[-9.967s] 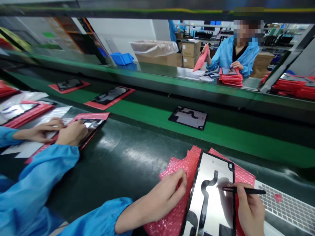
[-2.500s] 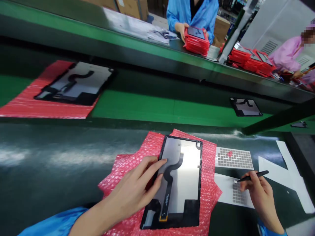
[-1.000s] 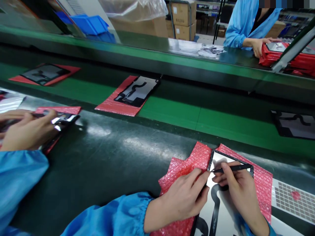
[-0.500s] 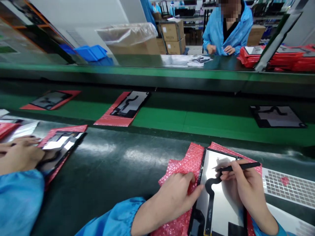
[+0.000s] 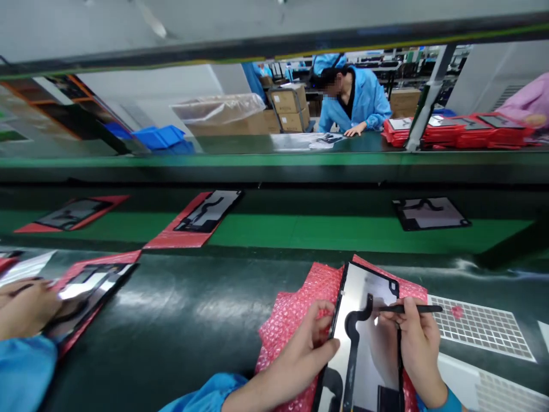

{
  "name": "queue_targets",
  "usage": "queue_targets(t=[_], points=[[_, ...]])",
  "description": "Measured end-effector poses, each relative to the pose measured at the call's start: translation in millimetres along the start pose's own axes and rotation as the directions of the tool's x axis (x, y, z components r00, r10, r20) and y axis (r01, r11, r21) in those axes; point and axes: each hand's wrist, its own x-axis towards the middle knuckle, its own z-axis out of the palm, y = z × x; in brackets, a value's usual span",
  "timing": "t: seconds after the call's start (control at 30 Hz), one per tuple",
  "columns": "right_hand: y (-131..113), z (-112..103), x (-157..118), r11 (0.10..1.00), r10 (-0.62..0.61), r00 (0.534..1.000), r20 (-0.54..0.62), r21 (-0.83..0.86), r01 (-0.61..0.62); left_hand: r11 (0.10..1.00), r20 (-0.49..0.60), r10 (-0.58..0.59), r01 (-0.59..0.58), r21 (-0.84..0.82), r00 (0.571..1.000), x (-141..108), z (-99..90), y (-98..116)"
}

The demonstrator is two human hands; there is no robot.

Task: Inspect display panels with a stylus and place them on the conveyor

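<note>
Between panel [image 5: 364,349] and gridded sheet [image 5: 482,325] lies pink bubble wrap [image 5: 410,288].

The panel [image 5: 377,349] has a smooth back with a mirror-like gloss; the strip [image 5: 352,337] along it is smooth with a low sheen. Bubble wrap [image 5: 285,317] is thin plastic, dimpled and shiny. Tweezers [image 5: 426,309] appear matt; metal or plastic could not be determined. Sticker sheet [image 5: 484,326] looks like smooth paper. Bench [image 5: 184,332]: smooth, semi-gloss. Belt [image 5: 274,232]: matt. Left sleeve [image 5: 210,395]: creased cloth, slight sheen. Boxes [image 5: 288,102]: matt cardboard.
</note>
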Motion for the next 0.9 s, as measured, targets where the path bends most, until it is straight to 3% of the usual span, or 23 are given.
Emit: queue_targets(t=[0.1,0.2,0.37,0.5,0.67,0.77,0.9], points=[[-11,-2,1,0.997,-0.063,0.998,-0.004,0.036,0.064,0.995,-0.015,0.058,-0.059,-0.082,0.998,10,0.0,-3],[-26,-10,6,0.983,-0.175,0.984,-0.034,0.053,0.176,0.995,-0.124,0.088,-0.093,-0.036,0.988,35,-14.4,8],[-47,-34,21,0.962,-0.261,0.96,-0.097,0.053,0.267,0.988,-0.364,0.139,-0.104,0.116,0.921,124,-63.5,43],[-44,-60,37,0.965,-0.259,0.957,-0.131,0.001,0.262,0.967,-0.508,0.165,-0.038,0.251,0.845,195,-106.6,71],[-29,-84,53,0.984,-0.159,0.974,-0.162,0.049,0.169,0.88,-0.559,0.2,0.104,0.464,0.805,232,-145.7,94],[-28,-79,49,0.983,-0.137,0.98,-0.142,0.103,0.152,0.777,-0.534,0.271,0.146,0.613,0.8,244,-146.8,101],[-33,-62,34,0.981,-0.124,0.98,-0.157,0.13,0.145,0.632,-0.391,0.295,0.129,0.764,0.872,282,-107.8,95]])
